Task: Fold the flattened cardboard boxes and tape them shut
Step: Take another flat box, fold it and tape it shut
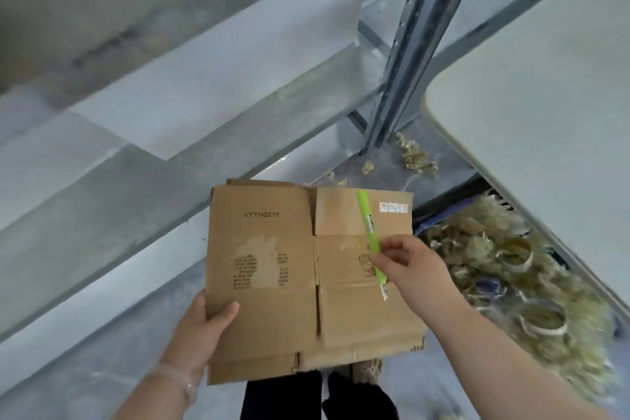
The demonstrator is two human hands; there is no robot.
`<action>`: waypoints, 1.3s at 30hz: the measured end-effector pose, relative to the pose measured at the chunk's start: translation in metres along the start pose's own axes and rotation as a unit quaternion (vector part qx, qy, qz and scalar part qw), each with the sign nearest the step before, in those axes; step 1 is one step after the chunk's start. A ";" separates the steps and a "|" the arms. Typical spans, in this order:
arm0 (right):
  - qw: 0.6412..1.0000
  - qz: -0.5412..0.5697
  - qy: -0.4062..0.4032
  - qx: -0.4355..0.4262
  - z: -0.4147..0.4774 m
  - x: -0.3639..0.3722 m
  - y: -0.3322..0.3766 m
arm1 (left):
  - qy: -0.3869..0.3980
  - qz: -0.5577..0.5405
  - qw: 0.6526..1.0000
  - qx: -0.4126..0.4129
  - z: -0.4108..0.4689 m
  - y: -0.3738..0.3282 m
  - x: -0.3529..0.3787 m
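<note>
The flattened cardboard box (pixel 272 283) lies face up in front of us, held in the air above our dark trousers (pixel 283 395) and the grey floor (pixel 85 368). Our left hand (pixel 201 327) grips its near left edge, thumb curled over the top face and fingers hidden beneath. On the left panel we read "LYYH0217" in black capitals; below it are a pale torn patch and blocks of small print too blurred to make out. The right panel carries a printed pictogram, partly covered, and a white label (pixel 393 207) at its far right corner whose writing we cannot read. Our right hand (pixel 405 266) pinches a green strip (pixel 368 225) between thumb and fingertips; the strip runs slantwise across the right panel and bears a small marking that is illegible. Whether the strip is stuck to the cardboard we cannot tell. To our right are a pale table (pixel 545 112), a grey metal upright (pixel 409 61), and a heap of yellowish tape scraps (pixel 494 249) with a spent tape core (pixel 542 320) among them.
</note>
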State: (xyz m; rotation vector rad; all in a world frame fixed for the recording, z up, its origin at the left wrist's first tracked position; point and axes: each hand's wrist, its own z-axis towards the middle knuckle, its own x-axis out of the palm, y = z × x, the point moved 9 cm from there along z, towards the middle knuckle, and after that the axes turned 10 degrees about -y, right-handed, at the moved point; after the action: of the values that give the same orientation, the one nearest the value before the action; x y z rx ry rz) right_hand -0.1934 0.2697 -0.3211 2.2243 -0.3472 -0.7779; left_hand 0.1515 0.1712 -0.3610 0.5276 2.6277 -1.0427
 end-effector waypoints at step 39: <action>0.844 -0.360 -0.113 -0.382 -0.093 -0.103 0.398 | -0.001 -0.320 0.942 0.104 -0.139 -0.316 -0.081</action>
State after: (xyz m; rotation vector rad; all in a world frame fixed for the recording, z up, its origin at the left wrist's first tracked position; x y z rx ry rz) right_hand -0.2193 0.0954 0.0622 1.4493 0.6528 -1.2920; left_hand 0.0746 0.0361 -0.0426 -0.3330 2.7590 -1.5002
